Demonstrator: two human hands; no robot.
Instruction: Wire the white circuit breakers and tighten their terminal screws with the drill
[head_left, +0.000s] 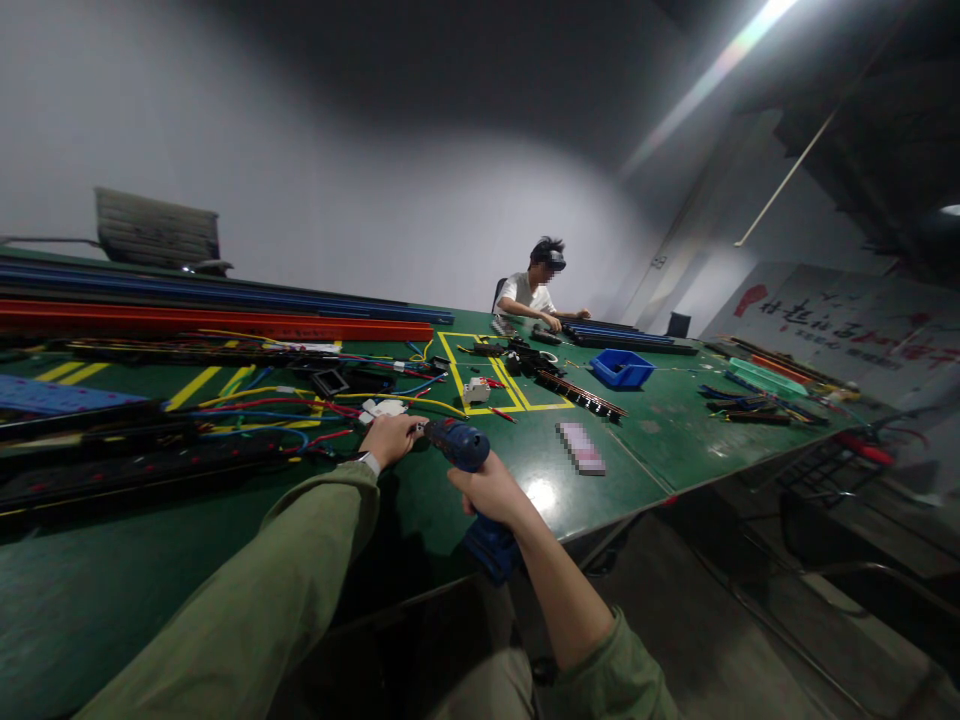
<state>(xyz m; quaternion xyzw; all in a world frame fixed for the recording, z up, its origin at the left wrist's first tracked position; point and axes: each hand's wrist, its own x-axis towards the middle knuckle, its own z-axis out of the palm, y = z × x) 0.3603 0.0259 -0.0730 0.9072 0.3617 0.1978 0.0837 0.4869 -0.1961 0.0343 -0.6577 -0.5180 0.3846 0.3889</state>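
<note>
My right hand [491,490] is wrapped round the grip of a blue cordless drill [459,445], whose nose points left toward my other hand. My left hand [390,440] is closed at the drill's tip, against a small white part [382,408] with red and yellow wires running by it. What exactly sits between the left fingers is hidden. To the right of the drill's nose stands a white block like a circuit breaker [476,391], with a short red wire [502,414] lying near it.
Wired black strips [142,465] fill the table's left side, behind them a long orange channel [210,322]. A blue bin [621,368], a pixelated flat pink object [580,447] and a green tray [765,378] lie to the right. A co-worker [529,290] sits across the table.
</note>
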